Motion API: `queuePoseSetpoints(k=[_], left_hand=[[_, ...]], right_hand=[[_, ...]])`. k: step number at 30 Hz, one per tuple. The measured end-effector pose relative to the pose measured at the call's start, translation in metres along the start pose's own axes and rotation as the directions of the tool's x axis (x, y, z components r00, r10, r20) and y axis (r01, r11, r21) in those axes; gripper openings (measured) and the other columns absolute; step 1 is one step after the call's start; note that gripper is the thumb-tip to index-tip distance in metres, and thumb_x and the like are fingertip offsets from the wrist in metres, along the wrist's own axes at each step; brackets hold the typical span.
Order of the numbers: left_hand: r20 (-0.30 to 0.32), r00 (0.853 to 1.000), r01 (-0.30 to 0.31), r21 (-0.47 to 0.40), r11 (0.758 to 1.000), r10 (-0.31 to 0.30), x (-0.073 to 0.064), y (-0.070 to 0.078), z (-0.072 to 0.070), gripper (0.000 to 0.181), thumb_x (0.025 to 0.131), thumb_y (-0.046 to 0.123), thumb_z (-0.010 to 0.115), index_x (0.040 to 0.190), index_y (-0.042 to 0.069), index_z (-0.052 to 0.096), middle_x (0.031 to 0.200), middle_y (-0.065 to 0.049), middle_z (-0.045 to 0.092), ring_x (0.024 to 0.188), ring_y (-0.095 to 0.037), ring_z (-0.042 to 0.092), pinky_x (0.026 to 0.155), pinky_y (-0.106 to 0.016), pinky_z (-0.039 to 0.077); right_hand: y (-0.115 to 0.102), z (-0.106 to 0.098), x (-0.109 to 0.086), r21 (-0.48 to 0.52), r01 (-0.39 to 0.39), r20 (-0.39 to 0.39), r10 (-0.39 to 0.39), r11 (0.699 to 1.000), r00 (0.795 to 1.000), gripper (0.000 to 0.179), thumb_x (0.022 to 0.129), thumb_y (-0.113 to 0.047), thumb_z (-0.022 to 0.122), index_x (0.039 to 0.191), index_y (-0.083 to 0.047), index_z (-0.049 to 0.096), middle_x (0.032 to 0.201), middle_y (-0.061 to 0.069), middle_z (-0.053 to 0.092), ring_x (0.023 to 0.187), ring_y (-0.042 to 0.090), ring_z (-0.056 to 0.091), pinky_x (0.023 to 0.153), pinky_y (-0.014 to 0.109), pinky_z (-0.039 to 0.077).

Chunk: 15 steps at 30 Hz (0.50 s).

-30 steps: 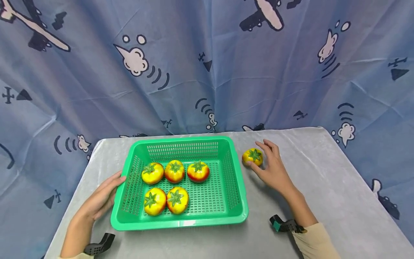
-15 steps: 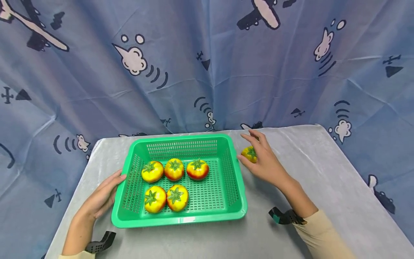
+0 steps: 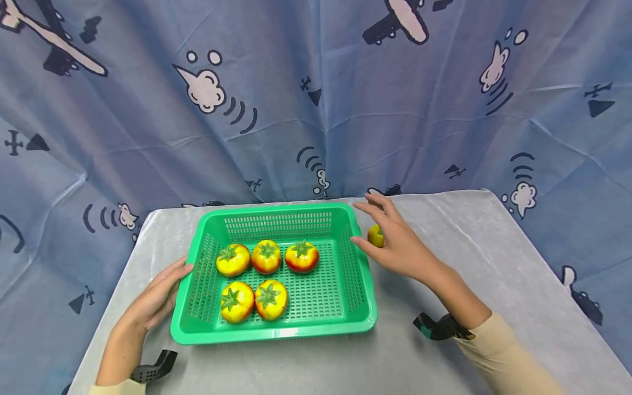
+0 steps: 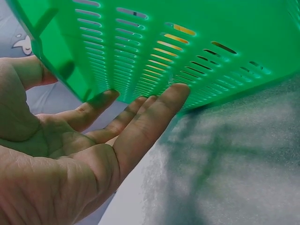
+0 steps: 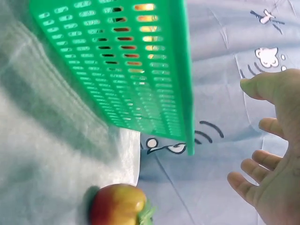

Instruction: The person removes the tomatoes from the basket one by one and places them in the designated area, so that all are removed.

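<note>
A green plastic basket (image 3: 276, 333) with slotted walls stands on the table. Inside lie several yellow-red tomatoes (image 3: 303, 258) with green star-shaped tops. My left hand (image 3: 155, 299) rests against the basket's left side; in the left wrist view its fingers (image 4: 150, 129) stretch out along the outer wall. Beside the right rim hovers my right hand (image 3: 400, 241), fingers spread and nothing held. One more tomato (image 3: 375, 236) sits on the table to the right of the basket, partly covered by that hand. The right wrist view shows this tomato (image 5: 117, 205) apart from the fingers.
A grey cloth covers the table (image 3: 494, 274). Behind its far edge hangs a blue patterned curtain (image 3: 276, 109). Both wrists carry black straps with camera mounts (image 3: 155, 367).
My right hand has moved left and slightly up, from around the outer tomato toward the basket's right rim. That tomato stays on the table. My left hand keeps its place.
</note>
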<state>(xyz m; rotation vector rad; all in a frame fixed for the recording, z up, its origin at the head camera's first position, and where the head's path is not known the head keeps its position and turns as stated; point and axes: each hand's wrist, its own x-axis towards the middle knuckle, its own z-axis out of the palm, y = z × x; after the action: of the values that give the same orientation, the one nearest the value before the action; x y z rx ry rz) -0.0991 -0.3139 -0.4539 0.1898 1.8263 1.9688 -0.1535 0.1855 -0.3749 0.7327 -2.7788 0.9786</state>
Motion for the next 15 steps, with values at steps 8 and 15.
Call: queuePoseSetpoints(k=[8,15], left_hand=[[0.02,0.999,-0.024,-0.011,1.0,0.024,0.0,0.001,-0.003,0.067,0.118,0.024,0.031,0.166,-0.007,-0.002,0.139,0.017,0.064,0.125,-0.001,0.066,0.1,-0.024,0.061],[0.036,0.999,-0.015,-0.021,1.0,0.016,0.002,-0.001,-0.002,0.067,0.118,0.025,0.03,0.166,-0.007,-0.005,0.139,0.016,0.065,0.125,-0.003,0.067,0.101,-0.026,0.061]], right_hand=[[-0.026,-0.003,0.016,0.008,0.084,0.086,-0.085,0.996,0.993,0.07,0.1,-0.027,0.076,0.162,-0.019,0.043,0.171,0.015,0.028,0.131,0.036,0.06,0.103,0.057,0.058],[-0.044,0.0,0.024,0.032,0.164,0.181,-0.168,0.986,0.969,0.072,0.099,-0.027,0.077,0.161,-0.02,0.043,0.169,0.012,0.032,0.153,0.035,0.043,0.116,0.057,0.051]])
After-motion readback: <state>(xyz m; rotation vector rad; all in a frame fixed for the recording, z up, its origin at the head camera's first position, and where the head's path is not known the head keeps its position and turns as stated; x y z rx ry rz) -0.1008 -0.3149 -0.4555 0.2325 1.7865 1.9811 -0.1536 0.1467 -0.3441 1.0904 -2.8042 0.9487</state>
